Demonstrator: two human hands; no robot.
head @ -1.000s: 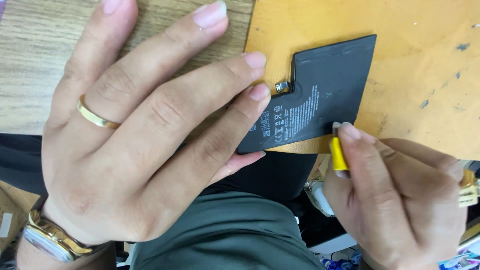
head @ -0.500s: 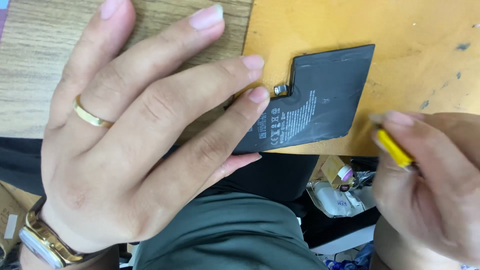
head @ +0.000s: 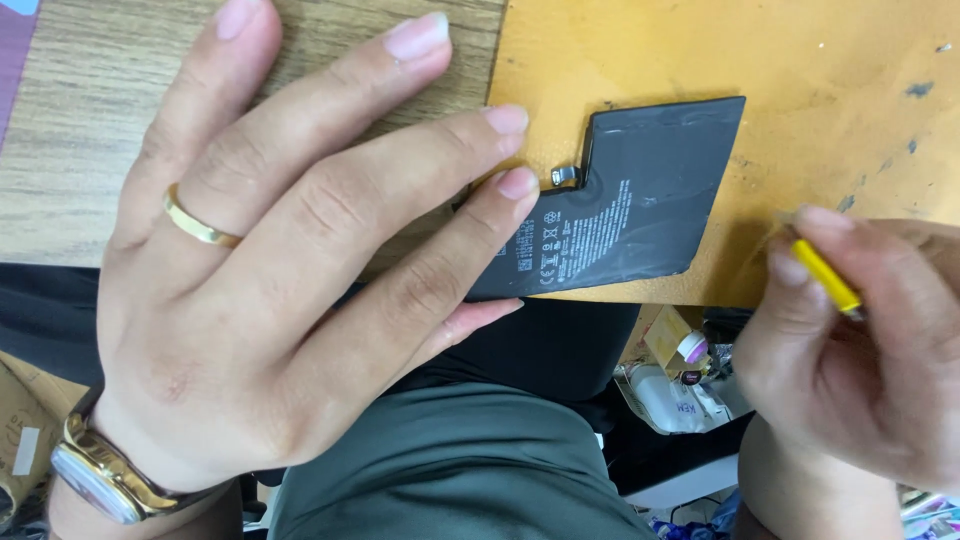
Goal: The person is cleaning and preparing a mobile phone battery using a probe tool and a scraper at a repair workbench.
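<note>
Black L-shaped battery (head: 620,205) steadied at its edge by the spread left hand (head: 290,270).
Yellow tool (head: 826,277) is pinched in the right hand (head: 860,370); the soft cell could be punctured or bent by a slip.

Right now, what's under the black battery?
The black battery lies flat on the orange mat, which shows all around it. The left hand covers its left end, so what lies beneath there is hidden.

One head camera looks steeply down, very close (no second view), at the table edge (head: 300,250).
</note>
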